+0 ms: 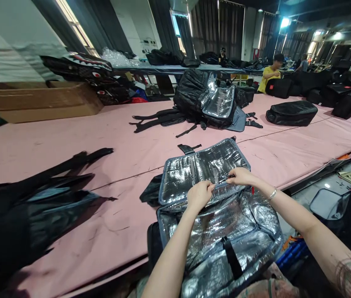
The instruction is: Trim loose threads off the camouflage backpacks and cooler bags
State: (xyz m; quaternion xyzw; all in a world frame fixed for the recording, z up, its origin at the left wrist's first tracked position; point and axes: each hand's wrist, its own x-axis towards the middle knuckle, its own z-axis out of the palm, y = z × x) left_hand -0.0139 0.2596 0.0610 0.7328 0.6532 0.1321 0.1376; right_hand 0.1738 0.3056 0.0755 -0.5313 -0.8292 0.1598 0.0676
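An insulated bag [221, 223] with a silver foil lining lies open before me at the table's edge. Its foil-lined lid [204, 163] is folded back, away from me. At the seam between lid and body, my left hand [199, 195] is closed, thumb and fingers pinching the grey edge binding. My right hand [242, 176] is closed too, a little further right along that seam. A small dark thing pokes out at its fingertips, too small to name. Across the bag's inside runs a black strap [232, 258].
Black bags [4, 223] with straps lie on the pink-covered table [125, 165] at left. Beyond are another open foil-lined backpack [194, 93], a black case [291, 113] and a cardboard box [39, 99]. A person in yellow [268, 76] is at the far side.
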